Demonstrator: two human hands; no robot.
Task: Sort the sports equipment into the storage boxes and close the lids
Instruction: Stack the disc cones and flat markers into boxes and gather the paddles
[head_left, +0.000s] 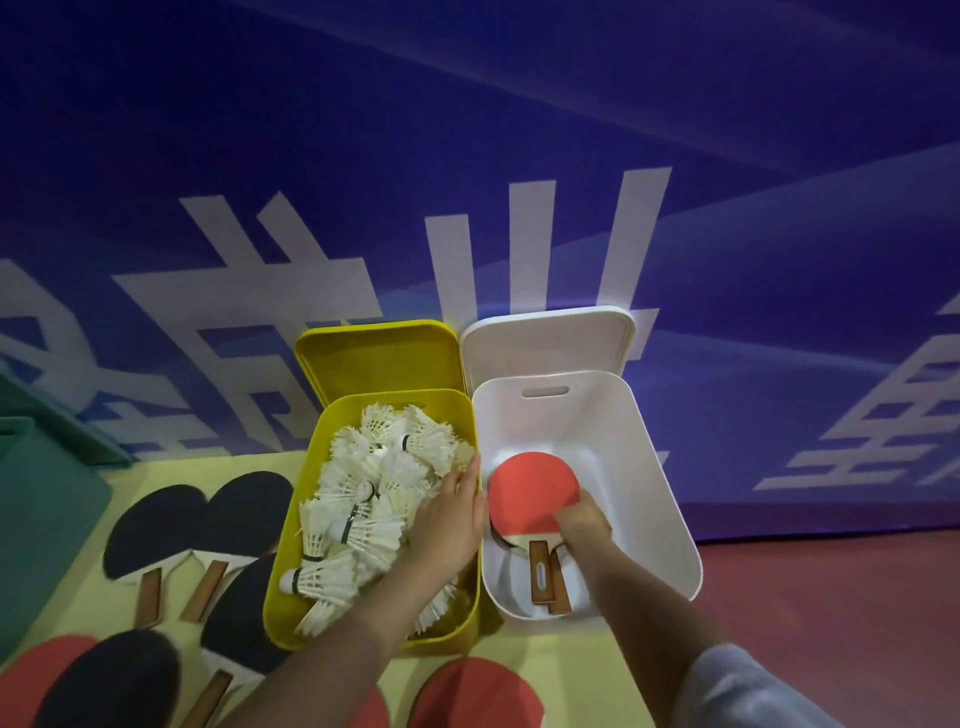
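Observation:
A yellow box (291, 571) holds several white shuttlecocks (358, 499); its yellow lid (374, 358) stands open behind it. My left hand (449, 512) rests with straight fingers on the shuttlecocks by the box's right wall. To the right, a white box (649, 483) with its white lid (545, 338) open holds table tennis paddles. My right hand (582, 522) grips the red-faced paddle (530, 493) on top, at the blade's lower right edge. Its wooden handle (540, 571) points toward me.
Several black and red paddles (156, 530) lie on the yellow mat (571, 675) left of and in front of the boxes. A teal bin (41, 519) stands at the far left. A blue banner wall (519, 156) rises right behind the boxes. Red floor (831, 597) lies to the right.

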